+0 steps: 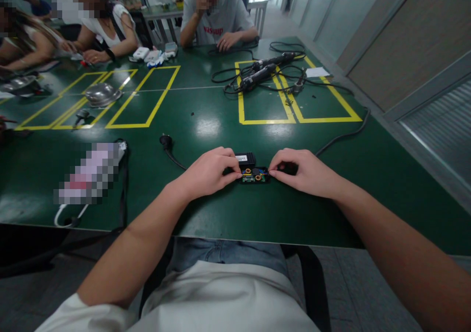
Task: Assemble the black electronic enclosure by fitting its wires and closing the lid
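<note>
An opened black power adapter (pixel 253 176), its circuit board with ring-shaped coils and coloured wires showing, lies on the green table in front of me. My left hand (pixel 210 172) pinches its left end between thumb and fingertips. At the right end, where wires come out, the thumb and index finger of my right hand (pixel 308 173) are pinched together. Just behind the board sits a black cover (pixel 246 158) with a white label. A black plug (pixel 166 141) on a cord lies left of my left hand, and another black cable (pixel 344 136) runs off beyond my right hand.
Two black electric screwdrivers (pixel 259 76) with tangled cords lie at the back right, over yellow tape rectangles. A metal bowl (pixel 102 95) stands at the left. A blurred-out pinkish item (pixel 91 172) with a strap lies near the front edge. Several people sit around the table.
</note>
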{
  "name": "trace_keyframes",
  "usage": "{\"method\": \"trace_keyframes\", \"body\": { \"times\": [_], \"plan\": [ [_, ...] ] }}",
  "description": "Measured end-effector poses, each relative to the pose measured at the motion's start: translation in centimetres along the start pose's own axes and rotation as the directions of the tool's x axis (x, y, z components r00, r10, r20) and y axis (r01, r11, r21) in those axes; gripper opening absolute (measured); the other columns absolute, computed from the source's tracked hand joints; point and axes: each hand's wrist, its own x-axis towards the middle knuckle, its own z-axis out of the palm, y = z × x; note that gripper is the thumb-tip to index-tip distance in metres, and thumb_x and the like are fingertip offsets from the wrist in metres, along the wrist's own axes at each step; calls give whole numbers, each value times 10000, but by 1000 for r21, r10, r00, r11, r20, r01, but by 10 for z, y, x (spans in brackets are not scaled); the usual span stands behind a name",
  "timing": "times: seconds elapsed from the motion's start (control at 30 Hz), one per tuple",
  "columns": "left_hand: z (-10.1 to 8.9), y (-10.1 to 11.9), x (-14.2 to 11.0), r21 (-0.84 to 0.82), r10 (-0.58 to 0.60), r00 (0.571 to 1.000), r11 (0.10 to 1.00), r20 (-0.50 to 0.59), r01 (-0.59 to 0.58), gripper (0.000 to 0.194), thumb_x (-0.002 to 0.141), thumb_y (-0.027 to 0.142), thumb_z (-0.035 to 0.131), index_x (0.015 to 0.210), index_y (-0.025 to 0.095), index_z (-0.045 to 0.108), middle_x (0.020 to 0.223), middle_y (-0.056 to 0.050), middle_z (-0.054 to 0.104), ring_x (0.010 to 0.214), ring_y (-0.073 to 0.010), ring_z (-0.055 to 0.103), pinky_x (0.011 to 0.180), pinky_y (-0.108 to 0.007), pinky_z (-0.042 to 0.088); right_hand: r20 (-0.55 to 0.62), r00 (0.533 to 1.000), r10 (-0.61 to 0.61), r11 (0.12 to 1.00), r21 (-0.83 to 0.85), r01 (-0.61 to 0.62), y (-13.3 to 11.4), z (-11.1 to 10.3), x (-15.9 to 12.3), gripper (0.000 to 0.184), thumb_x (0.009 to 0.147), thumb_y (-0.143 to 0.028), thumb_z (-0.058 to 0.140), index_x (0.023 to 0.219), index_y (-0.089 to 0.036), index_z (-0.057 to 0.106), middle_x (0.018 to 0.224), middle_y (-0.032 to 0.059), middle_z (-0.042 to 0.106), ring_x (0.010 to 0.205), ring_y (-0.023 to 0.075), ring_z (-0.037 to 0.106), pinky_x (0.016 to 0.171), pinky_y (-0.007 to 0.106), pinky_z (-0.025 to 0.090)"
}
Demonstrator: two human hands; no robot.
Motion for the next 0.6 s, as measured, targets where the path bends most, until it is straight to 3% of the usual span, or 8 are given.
{"method": "trace_keyframes", "body": {
  "times": [0.4,0.53,0.6],
  "plan": [
    [1,0,2,18,-12,1000,1000,9,12,131,1041,231,729,926,190,779,972,-56,732,888,-203,685,821,-325,512,15,999,38,999,39,-39,1,-1,0,120,928,-337,734,862,-256,794,846,48,792,749,218,690,755,371,577],
    [-3,4,0,29,-25,999,999,46,24,69,973,149,727,967,188,784,948,-51,738,855,-205,689,802,-318,518,1,1000,25,998,53,-25,0,0,0,116,930,-324,722,901,-253,809,880,54,807,761,218,701,751,372,578],
    [-6,5,-2,17,-39,997,999,70,38,156,923,93,709,1013,191,791,974,-49,751,839,-197,696,787,-308,524,0,1000,25,998,61,-25,0,1,-1,123,933,-335,724,895,-256,810,889,56,813,771,223,711,752,376,578]
  ]
}}
